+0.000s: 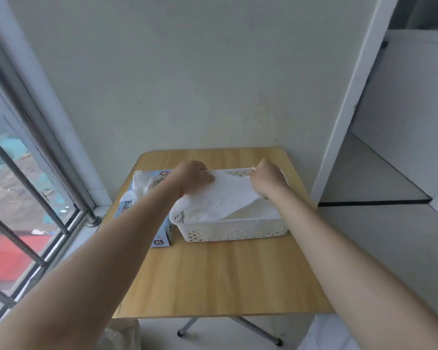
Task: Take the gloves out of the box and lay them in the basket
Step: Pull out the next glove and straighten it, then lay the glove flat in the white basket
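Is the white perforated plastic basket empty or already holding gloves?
Holding gloves: the white perforated plastic basket has thin white gloves piled inside, and both hands spread another white glove over them.

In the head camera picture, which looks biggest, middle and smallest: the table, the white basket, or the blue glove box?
1. Table, by far the biggest.
2. White basket.
3. Blue glove box, smallest as seen, though the left arm hides part of it.

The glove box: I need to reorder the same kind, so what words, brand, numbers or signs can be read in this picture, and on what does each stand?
"XL": on a dark tag at the near lower corner of the glove box.
Dark lettering on the box's top face, near its left edge: partly hidden by the left arm and blurred, not readable.
Small picture on the box's far end: no legible text.
Basket, gloves, table: no text.
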Motion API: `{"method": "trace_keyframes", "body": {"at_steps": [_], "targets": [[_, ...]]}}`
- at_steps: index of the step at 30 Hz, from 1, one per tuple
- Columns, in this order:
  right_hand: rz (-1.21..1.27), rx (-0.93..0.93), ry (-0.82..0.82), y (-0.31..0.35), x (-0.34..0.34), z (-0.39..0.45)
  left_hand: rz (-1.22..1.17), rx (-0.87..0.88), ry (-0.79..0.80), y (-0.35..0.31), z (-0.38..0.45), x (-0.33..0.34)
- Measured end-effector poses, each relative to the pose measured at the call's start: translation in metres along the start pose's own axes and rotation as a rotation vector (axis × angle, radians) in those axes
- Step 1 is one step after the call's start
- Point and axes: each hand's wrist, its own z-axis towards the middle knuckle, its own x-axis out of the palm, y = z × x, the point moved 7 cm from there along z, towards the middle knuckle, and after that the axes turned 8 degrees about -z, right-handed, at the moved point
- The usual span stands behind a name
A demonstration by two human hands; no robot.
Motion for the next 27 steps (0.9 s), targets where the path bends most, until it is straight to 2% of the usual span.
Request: {"method": "trace_keyframes", "body": {"at_steps": [4,7,9,11,14,17,19,22,27], "targets": [[-0.312,-0.065,-0.065,-0.008,-0.004,-0.002,0.079,0.002,-0.078,-0.011,0.008,0.011],[-0.499,-0.188,-0.085,-0.005,0.002,-0.007,0.268,0.207,-0.207,-0.026,0.003,0.014],[-0.557,-0.244,-0.108,-0.004,0.004,-0.008,0.248,0.364,-0.220,-0.040,-0.008,0.021],[-0.592,-0.280,-0.125,-0.002,0.005,-0.007,0.203,0.430,-0.075,-0.045,-0.018,0.037],[-0.658,-0.300,-0.121,-0.002,0.009,-0.007,0.338,0.339,0.195,-0.032,-0.026,0.068],[-0.718,-0.283,-0.076,-0.005,0.012,-0.009,0.380,0.237,0.307,-0.016,-0.030,0.083],[-0.703,-0.261,-0.074,-0.005,0.008,-0.011,0.336,0.240,0.323,-0.018,-0.031,0.084],[-0.638,-0.272,-0.107,0.006,0.002,-0.013,0.223,0.293,0.206,-0.030,-0.030,0.064],[-0.423,-0.387,-0.106,0.058,0.005,-0.021,0.049,0.323,-0.168,-0.011,-0.038,-0.003]]}}
